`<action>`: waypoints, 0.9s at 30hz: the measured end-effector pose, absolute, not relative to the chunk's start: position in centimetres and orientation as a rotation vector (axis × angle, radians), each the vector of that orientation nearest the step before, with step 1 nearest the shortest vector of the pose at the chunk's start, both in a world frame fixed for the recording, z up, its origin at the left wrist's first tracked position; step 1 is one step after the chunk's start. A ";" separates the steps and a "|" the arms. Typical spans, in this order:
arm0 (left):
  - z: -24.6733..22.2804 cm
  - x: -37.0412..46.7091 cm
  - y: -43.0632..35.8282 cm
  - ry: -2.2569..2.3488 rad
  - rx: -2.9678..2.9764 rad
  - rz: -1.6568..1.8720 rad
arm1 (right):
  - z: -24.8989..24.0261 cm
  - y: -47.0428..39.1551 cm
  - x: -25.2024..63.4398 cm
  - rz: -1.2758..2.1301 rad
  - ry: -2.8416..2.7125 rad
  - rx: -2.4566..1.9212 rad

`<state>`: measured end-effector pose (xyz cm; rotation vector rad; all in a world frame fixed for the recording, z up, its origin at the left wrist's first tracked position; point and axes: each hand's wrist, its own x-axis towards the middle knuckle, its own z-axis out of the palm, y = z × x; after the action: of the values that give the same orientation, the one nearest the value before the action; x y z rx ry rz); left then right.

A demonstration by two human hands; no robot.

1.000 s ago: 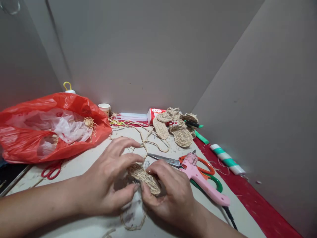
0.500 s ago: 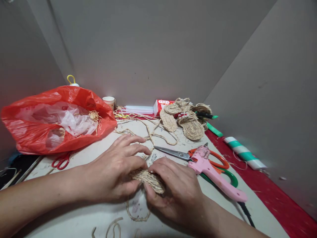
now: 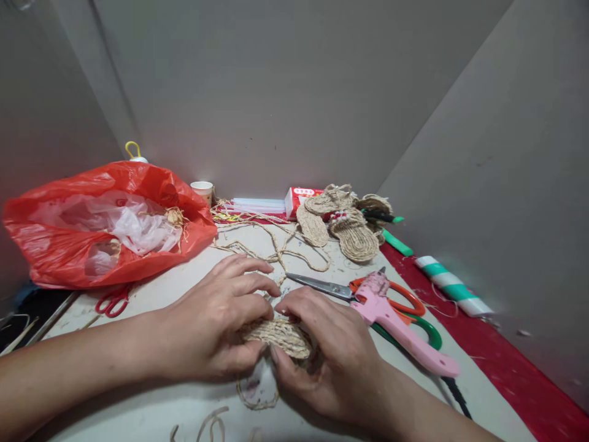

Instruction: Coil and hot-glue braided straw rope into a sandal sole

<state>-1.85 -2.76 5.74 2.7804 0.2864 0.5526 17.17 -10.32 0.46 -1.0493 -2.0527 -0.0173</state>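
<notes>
Between my hands is a small coiled straw-rope sole [image 3: 280, 336], its rows of cord lying side by side. My left hand [image 3: 225, 316] grips its left end, thumb below and fingers over the top. At the right end, my right hand [image 3: 329, 350] holds it with thumb and fingers curled round the edge. A loop of straw cord [image 3: 257, 406] hangs under the piece onto the white board. More straw cord [image 3: 278, 248] runs away behind my fingers. Close to my right hand lie a pink glue gun [image 3: 405, 334] and scissors with orange handles [image 3: 409, 299].
A red plastic bag [image 3: 115, 270] with white film inside stands at the left, red-handled scissors [image 3: 113, 301] beside it. At the back are a paper cup [image 3: 202, 190], a red box [image 3: 299, 197] and several woven straw slippers [image 3: 356, 236]. A green-striped white roll [image 3: 453, 285] lies right.
The right hand's fingers have lifted and spread slightly, so more of the sole's top shows. Both hands stay at its ends.
</notes>
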 end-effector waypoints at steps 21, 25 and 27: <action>5.6 -1.6 -2.5 0.341 2.756 0.594 | 0.1 -10.2 17.6 -0.104 -2.009 -1.080; 5.4 -1.7 -2.4 0.322 2.806 0.590 | 0.1 -10.2 17.6 -0.125 -2.007 -1.058; 5.4 -1.8 -2.4 0.315 2.810 0.592 | 0.2 -10.2 17.6 -0.107 -2.012 -1.060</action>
<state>-1.80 -2.39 5.39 2.8101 0.3149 0.5923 17.61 -10.16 0.16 -1.0603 -2.0115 -0.1071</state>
